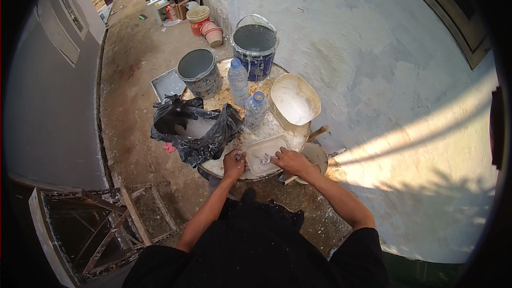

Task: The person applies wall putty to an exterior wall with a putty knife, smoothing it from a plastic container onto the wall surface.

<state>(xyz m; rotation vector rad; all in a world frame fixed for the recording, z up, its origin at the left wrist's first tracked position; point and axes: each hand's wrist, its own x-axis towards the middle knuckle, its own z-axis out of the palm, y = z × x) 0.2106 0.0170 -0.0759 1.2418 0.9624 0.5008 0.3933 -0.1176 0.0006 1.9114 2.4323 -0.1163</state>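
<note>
A shallow whitish tray point(273, 144) lies near the front of a round, white-spattered tabletop point(220, 166), with small greyish bits inside. At its left edge is my left hand point(233, 164), fingers curled together around something small that I cannot make out. My right hand point(292, 161) reaches over the tray's right side with its fingertips pinched at the bits; what they hold is too small to name. Left of the tray sits a crumpled black plastic bag point(202, 146) with white powder in it. Behind the tray stands a clear plastic bottle point(255, 112).
A taller bottle point(238, 82), a cream tub point(288, 120) with white material, a grey bucket point(205, 82) and a blue bucket point(256, 64) crowd the tabletop. A wooden ladder-like frame point(130, 213) is at lower left. A pale wall point(373, 74) rises on the right.
</note>
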